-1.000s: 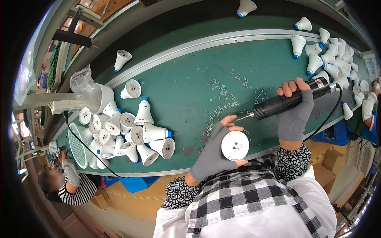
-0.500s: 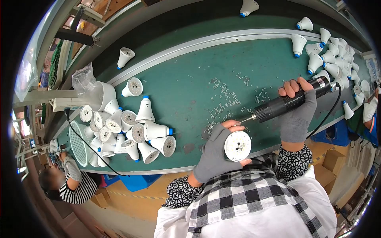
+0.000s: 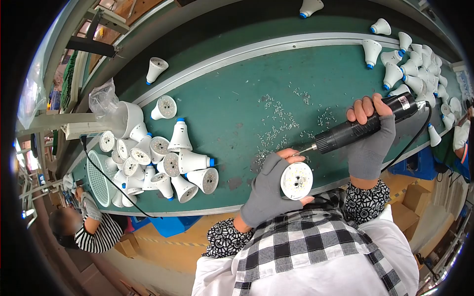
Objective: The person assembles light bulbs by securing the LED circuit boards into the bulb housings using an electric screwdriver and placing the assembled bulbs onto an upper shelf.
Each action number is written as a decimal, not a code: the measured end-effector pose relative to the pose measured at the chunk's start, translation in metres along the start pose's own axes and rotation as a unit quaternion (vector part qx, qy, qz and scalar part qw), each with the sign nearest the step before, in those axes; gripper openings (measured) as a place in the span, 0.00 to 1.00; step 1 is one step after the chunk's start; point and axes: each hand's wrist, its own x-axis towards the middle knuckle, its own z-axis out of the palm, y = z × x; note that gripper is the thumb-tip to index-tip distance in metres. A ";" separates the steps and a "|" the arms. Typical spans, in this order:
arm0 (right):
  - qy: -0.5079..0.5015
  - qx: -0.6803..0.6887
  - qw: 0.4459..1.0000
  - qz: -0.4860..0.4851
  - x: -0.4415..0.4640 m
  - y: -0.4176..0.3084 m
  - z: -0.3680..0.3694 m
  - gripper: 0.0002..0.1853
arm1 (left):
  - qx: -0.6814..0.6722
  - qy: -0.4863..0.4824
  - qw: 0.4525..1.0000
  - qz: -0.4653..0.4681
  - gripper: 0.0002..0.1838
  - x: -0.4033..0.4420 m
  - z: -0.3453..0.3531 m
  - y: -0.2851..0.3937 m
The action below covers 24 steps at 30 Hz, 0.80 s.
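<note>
My left hand (image 3: 269,190), in a grey fingerless glove, is closed around a white LED bulb body (image 3: 296,181). The bulb's round board faces up, with small chips on it; its base is hidden. My right hand (image 3: 369,130), gloved alike, grips a black electric screwdriver (image 3: 348,134) that points left. Its thin metal bit ends at the thumb and fingertips of my left hand, above the bulb. Whether a screw sits on the tip is too small to tell. Many tiny screws (image 3: 279,121) lie scattered on the green work surface (image 3: 212,89) beyond my hands.
Several bulb bodies (image 3: 180,135) are heaped at left beside a pale green basket (image 3: 98,177) and a white tub (image 3: 129,118). More bulbs (image 3: 414,69) crowd the right end. The screwdriver's black cord (image 3: 412,143) hangs right. Another person (image 3: 96,229) sits at lower left.
Hardly anything differs. The bulb in my left hand and the screwdriver in my right have shifted very slightly; both grips stay the same.
</note>
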 end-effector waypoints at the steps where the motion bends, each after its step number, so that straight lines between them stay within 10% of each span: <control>1: -0.023 0.007 1.000 -0.003 0.000 0.000 0.000 0.08 | 0.007 -0.004 1.000 0.001 0.40 0.000 -0.001 0.001; 8: -0.355 0.062 0.932 0.030 0.016 -0.003 -0.005 0.09 | -0.023 -0.084 0.996 -0.001 0.39 0.004 -0.013 -0.001; 17: -0.158 0.052 0.985 -0.047 -0.009 -0.023 0.014 0.09 | -0.177 -0.019 0.975 -0.136 0.38 -0.005 -0.010 0.001; 24: -0.214 0.012 0.975 -0.054 -0.035 -0.018 0.021 0.12 | -0.116 -0.003 0.986 -0.119 0.38 -0.002 -0.002 -0.001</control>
